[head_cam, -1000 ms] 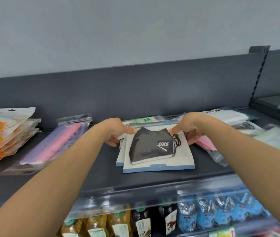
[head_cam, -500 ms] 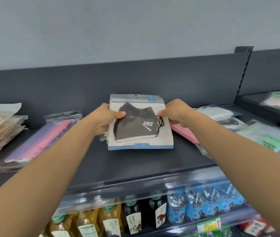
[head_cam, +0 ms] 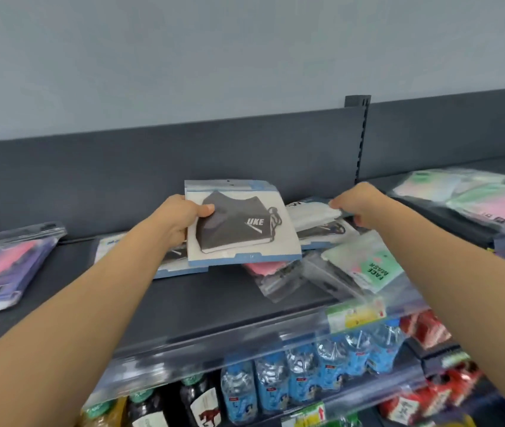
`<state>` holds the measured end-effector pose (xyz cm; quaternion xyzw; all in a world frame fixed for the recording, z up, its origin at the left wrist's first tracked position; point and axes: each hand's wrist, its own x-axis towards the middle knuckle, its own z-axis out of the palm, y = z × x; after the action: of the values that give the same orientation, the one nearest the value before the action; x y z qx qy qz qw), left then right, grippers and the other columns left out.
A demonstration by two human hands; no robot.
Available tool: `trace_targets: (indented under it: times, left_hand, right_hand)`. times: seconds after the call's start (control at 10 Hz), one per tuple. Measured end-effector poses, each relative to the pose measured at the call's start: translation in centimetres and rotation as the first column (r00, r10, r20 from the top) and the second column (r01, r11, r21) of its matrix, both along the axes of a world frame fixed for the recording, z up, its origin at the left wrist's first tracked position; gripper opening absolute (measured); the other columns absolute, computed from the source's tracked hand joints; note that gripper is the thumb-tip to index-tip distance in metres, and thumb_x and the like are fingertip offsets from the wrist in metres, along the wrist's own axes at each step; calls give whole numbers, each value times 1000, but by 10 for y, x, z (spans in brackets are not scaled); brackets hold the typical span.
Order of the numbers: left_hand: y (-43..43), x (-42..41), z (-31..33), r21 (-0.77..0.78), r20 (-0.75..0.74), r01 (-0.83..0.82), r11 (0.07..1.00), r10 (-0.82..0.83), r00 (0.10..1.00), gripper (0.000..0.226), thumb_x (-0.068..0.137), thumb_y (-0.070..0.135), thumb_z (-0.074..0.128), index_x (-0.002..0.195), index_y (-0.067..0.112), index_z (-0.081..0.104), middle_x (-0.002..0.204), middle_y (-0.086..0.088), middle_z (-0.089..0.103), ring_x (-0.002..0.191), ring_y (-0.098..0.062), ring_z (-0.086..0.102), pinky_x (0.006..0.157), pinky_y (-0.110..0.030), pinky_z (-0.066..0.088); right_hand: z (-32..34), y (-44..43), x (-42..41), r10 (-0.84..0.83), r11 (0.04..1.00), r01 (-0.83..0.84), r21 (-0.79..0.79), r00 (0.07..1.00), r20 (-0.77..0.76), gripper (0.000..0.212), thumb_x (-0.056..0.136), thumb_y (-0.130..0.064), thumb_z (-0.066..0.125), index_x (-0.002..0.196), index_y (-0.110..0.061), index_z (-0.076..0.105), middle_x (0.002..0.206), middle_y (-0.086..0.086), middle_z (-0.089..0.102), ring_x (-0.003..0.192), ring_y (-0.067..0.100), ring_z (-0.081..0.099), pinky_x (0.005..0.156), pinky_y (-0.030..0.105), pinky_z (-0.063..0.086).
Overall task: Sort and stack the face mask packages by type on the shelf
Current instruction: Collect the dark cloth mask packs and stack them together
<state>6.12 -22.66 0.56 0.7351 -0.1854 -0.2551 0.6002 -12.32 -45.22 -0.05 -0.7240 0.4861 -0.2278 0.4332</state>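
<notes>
My left hand (head_cam: 180,218) grips the left edge of a black mask package (head_cam: 242,224), white card with a blue border, held tilted above the dark shelf (head_cam: 183,300). Under it lies another package of the same kind (head_cam: 171,268). My right hand (head_cam: 357,204) has let it go and touches a white mask package (head_cam: 313,212) in the mixed pile at the right. A pink mask package (head_cam: 266,268) and a green face mask package (head_cam: 368,263) lie in front of that pile.
A pink and purple mask pack (head_cam: 2,269) lies at the shelf's left. More green and pink packs (head_cam: 476,198) sit on the neighbouring shelf at right. Below the clear front rail (head_cam: 245,343) stand water bottles (head_cam: 300,374) and drink bottles (head_cam: 202,408).
Both hands lifted the black mask package off the shelf. My right hand then released it and moved right to the white package; the left hand alone holds it. The view has shifted right.
</notes>
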Motion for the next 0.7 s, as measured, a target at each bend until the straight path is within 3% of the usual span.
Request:
trace_targets:
  times: [0.1,0.2,0.3,0.4,0.5,0.6,0.7]
  left_hand:
    - [-13,-1,-12,160,67,-89,983,79,995,36,83,9,71,112,-6,55,108,-22,67,94,-36,66,85,-46,55]
    - [-19,-5,-23,317,292,-214,924,120,949,30,83,17,73,86,-5,52,89,-18,61,74,-31,58,67,-35,49]
    - [-26,-16,-26,405,501,-365,838,131,856,36,84,22,71,103,-2,53,115,-22,52,96,-36,56,81,-38,45]
    - [-36,-30,-23,327,639,-384,863,96,763,55,86,22,68,132,4,44,138,-18,40,121,-37,48,102,-40,40]
    - [-51,-50,-20,292,742,-232,928,-66,667,37,88,15,62,125,10,56,130,-10,53,117,-26,54,95,-28,38]
    - [-67,-71,-22,356,737,-28,934,-262,623,28,92,15,58,119,12,61,123,-1,59,113,-18,55,90,-21,39]
    - [-80,-79,-27,469,665,100,877,-426,613,28,96,20,52,123,19,60,126,5,56,109,-13,54,90,-22,38]
  right_hand:
    - [-13,-19,-6,98,995,-97,19,988,-119,28,86,-12,64,66,-13,45,73,2,48,90,21,49,98,38,47]
    - [-17,-30,-4,161,987,-162,13,973,-168,24,84,-12,66,69,-15,47,81,6,52,91,22,50,97,38,47]
    - [-18,-36,0,224,973,-230,5,945,-240,19,85,-10,64,73,-13,49,79,5,50,91,21,46,77,29,48]
    - [-20,-40,8,252,966,-260,-3,938,-239,13,85,-9,64,90,-8,51,70,1,42,90,21,44,55,20,36]
    - [-23,-46,18,231,969,-243,-34,949,-214,15,86,-5,61,94,-8,48,78,5,49,89,21,44,55,21,36]
    - [-24,-51,22,197,972,-221,-76,949,-247,11,89,-3,54,95,-9,46,98,9,48,89,22,44,55,22,36]
    - [-27,-65,26,147,956,-227,-185,919,-365,20,94,-7,46,74,-7,45,83,8,47,87,24,45,65,29,42]
